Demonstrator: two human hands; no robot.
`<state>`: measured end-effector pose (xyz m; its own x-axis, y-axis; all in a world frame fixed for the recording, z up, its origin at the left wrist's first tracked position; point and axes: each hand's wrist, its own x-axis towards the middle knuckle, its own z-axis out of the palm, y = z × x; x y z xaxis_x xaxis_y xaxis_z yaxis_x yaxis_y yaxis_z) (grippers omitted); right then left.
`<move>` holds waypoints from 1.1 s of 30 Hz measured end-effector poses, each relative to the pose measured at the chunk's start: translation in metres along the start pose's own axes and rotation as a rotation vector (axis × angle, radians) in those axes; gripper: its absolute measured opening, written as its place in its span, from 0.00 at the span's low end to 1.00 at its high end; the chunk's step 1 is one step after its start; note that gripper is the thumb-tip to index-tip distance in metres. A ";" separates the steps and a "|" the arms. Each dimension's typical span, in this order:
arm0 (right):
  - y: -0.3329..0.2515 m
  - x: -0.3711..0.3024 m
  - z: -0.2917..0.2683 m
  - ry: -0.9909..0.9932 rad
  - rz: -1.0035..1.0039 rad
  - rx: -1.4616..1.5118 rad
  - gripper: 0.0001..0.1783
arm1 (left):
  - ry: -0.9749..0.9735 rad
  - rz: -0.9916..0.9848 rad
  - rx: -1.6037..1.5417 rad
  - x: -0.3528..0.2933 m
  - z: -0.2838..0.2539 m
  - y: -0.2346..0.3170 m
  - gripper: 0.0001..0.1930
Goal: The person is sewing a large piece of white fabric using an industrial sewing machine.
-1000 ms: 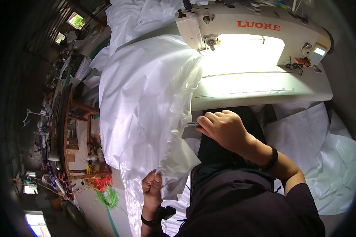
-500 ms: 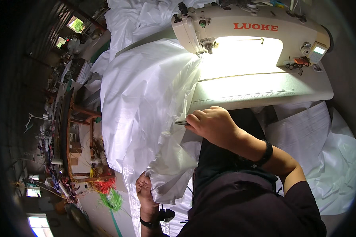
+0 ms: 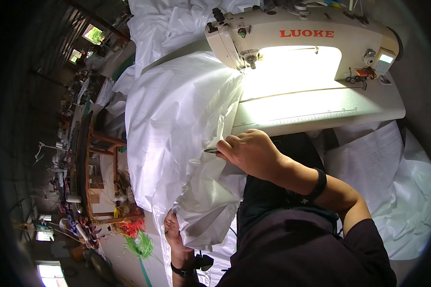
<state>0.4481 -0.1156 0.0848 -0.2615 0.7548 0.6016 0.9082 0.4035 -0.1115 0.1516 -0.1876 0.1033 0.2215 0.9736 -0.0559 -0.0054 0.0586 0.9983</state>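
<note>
White plastic-like sheeting [image 3: 167, 124] hangs in folds from the needle area of a sewing machine [image 3: 297, 28] down toward my lap. My right hand [image 3: 251, 150] is closed around small thread snips [image 3: 210, 150], whose dark pointed tips stick out to the left over the sheeting. The rest of the tool is hidden in the palm. Lower down on the left, my left hand [image 3: 173, 229] grips the sheeting's edge, its fingers partly covered by the folds. Black bands circle both wrists.
The machine's lit bed [image 3: 316, 107] has a ruler scale along its front edge. More white sheeting [image 3: 397, 191] lies at the right. Off to the left are a wooden frame [image 3: 100, 177] and red and green strands [image 3: 140, 245] near the floor.
My right hand has moved slightly left with the snips, further over the sheeting. The left hand keeps its grip at nearly the same spot. The whole view has shifted a little.
</note>
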 end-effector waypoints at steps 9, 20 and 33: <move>0.020 -0.015 -0.022 0.047 0.129 0.146 0.13 | 0.539 0.269 0.245 -0.062 -0.046 0.039 0.15; 0.143 -0.090 0.005 0.029 0.394 -0.632 0.16 | -0.506 0.193 0.557 -0.082 -0.001 0.069 0.08; 0.004 -0.096 0.001 0.023 0.504 0.082 0.19 | -1.588 0.119 0.583 -0.026 0.071 0.019 0.05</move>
<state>0.4762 -0.1857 0.0259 0.2108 0.8549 0.4741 0.8908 0.0317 -0.4533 0.2151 -0.2279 0.1251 0.9357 -0.2207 -0.2752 0.1604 -0.4288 0.8890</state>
